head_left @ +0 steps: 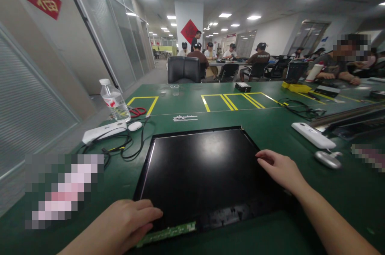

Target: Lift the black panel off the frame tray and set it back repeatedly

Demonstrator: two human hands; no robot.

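Black panel point(201, 171) between both hands' fingers point(152, 211)

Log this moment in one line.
black panel: flat on green table; left fingers: at near-left corner; right fingers: at right edge

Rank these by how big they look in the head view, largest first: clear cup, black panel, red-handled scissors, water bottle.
1. Black panel, by far
2. Water bottle
3. Red-handled scissors and clear cup: too close to rank; the cup stands farther off.
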